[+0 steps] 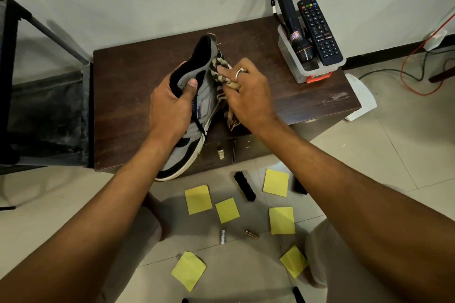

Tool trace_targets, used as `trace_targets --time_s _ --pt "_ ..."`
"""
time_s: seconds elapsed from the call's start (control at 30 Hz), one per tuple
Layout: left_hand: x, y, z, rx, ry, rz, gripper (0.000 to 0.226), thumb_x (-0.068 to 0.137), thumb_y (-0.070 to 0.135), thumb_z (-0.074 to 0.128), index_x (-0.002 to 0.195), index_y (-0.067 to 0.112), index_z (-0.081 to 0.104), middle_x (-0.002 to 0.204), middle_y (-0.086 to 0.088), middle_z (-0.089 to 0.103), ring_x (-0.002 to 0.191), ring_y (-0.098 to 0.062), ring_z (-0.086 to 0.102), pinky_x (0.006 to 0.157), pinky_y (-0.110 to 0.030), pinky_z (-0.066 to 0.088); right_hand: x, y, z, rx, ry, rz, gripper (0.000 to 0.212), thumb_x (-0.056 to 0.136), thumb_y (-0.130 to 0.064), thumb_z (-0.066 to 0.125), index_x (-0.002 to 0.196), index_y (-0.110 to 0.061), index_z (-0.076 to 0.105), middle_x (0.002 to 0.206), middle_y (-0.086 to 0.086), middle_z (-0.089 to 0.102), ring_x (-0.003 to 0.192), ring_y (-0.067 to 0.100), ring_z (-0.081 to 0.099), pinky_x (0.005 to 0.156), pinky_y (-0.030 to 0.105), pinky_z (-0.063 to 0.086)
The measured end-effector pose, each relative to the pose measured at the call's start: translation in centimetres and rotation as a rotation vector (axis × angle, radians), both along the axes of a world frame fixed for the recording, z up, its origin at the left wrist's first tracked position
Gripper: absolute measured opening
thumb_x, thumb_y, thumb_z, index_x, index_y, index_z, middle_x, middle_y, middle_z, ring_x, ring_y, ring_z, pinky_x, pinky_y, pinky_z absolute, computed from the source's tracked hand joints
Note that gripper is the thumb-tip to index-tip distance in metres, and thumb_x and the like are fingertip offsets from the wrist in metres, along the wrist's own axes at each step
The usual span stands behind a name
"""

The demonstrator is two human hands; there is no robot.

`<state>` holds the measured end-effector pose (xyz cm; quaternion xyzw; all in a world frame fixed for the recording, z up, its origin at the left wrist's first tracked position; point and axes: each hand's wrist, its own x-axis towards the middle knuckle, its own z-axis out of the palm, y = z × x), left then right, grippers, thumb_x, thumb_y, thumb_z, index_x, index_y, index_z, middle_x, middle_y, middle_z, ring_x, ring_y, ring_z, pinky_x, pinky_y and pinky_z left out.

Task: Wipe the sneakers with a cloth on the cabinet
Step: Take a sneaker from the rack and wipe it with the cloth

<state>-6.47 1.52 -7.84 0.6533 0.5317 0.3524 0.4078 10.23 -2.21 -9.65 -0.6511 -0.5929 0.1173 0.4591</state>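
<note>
Above cabinet (128, 76), left hand (170, 108) grips one sneaker (207, 92), right hand (248, 96) one cloth (221, 72)

Scuffed dark wood cabinet (138, 96), patterned cloth (222, 69)

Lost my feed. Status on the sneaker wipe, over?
Left hand grips sneaker. Right hand presses striped cloth on its side. Nothing blocking.

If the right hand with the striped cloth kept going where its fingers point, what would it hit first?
Probably the grey side of the sneaker: the right hand presses the cloth against it.
</note>
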Motion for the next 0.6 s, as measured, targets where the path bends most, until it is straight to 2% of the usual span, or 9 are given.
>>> trace_targets --time_s 0.07,0.17,0.23,0.3,0.37,0.4,0.47,0.53,0.6 --pt "0.1 0.0 0.0 0.002 0.009 0.004 0.037 0.102 0.028 0.062 0.137 0.017 0.063 0.125 0.008 0.07 0.117 -0.003 0.064 0.102 -0.027 0.051 -0.8 -0.3 0.1 -0.116 0.072 0.004 0.023 0.094 -0.006 0.067 0.116 -0.003 0.073 0.098 -0.002 0.056 0.078 0.01 0.06 0.068 0.014 0.049" --pt "0.1 -0.1 0.1 -0.002 0.023 -0.011 0.04 0.102 0.029 0.062 0.14 0.019 0.061 0.128 0.009 0.069 0.119 -0.001 0.063 0.104 -0.027 0.051 -0.2 -0.5 1.2 -0.299 0.082 0.051 0.025 0.092 -0.008 0.068 0.115 -0.012 0.076 0.096 -0.009 0.057 0.081 0.002 0.059 0.067 0.008 0.047" --pt "0.0 0.0 0.3 -0.015 0.025 -0.026 0.04 0.102 0.03 0.062 0.141 0.021 0.06 0.128 0.011 0.069 0.12 0.0 0.062 0.105 -0.027 0.051 0.8 -0.6 1.8 -0.428 0.104 0.129 0.025 0.089 -0.009 0.07 0.112 -0.018 0.077 0.087 -0.015 0.061 0.071 -0.001 0.062 0.06 0.01 0.046" --pt "-0.1 0.2 0.5 -0.036 0.035 -0.039 0.038 0.102 0.031 0.062 0.139 0.024 0.062 0.126 0.013 0.069 0.117 0.002 0.063 0.104 -0.026 0.051 1.8 -0.9 1.9 -0.532 0.166 0.201 0.022 0.087 -0.009 0.072 0.103 -0.021 0.08 0.076 -0.01 0.068 0.056 0.001 0.061 0.05 0.019 0.046" --pt "-0.6 0.7 0.9 -0.074 0.042 -0.053 0.035 0.101 0.031 0.063 0.136 0.027 0.064 0.121 0.016 0.071 0.113 0.003 0.064 0.102 -0.028 0.052 2.1 -1.0 1.8 -0.466 0.292 0.164 0.02 0.085 -0.008 0.074 0.094 -0.025 0.08 0.078 -0.003 0.072 0.063 0.011 0.067 0.056 0.029 0.053" --pt "-0.9 1.1 1.1 -0.095 0.052 -0.06 0.034 0.101 0.032 0.063 0.134 0.031 0.065 0.119 0.018 0.071 0.113 0.002 0.065 0.103 -0.032 0.052 2.2 -0.8 1.8 -0.372 0.365 0.092 0.021 0.084 -0.007 0.075 0.094 -0.025 0.079 0.082 -0.005 0.073 0.072 0.011 0.07 0.063 0.03 0.057" --pt "-1.5 1.8 1.4 -0.125 0.08 -0.074 0.032 0.099 0.035 0.065 0.13 0.04 0.065 0.116 0.02 0.072 0.113 -0.002 0.066 0.105 -0.041 0.051 2.1 -0.1 1.8 -0.168 0.454 -0.051 0.023 0.087 -0.006 0.074 0.105 -0.018 0.078 0.093 -0.005 0.07 0.084 0.006 0.07 0.075 0.024 0.058" --pt "-1.7 2.3 1.5 -0.141 0.082 -0.095 0.031 0.099 0.032 0.067 0.127 0.043 0.065 0.115 0.018 0.073 0.113 -0.004 0.067 0.106 -0.045 0.051 1.3 0.6 1.7 -0.046 0.433 -0.109 0.031 0.09 -0.007 0.072 0.12 -0.013 0.073 0.102 0.004 0.065 0.091 0.01 0.067 0.081 0.02 0.056" --pt "-1.8 2.3 1.6 -0.139 0.061 -0.102 0.03 0.098 0.03 0.067 0.123 0.045 0.066 0.115 0.016 0.074 0.113 -0.006 0.068 0.106 -0.046 0.051 0.0 0.9 1.6 -0.031 0.368 -0.104 0.037 0.092 -0.007 0.07 0.128 -0.011 0.069 0.101 0.007 0.061 0.09 0.014 0.064 0.078 0.018 0.054"
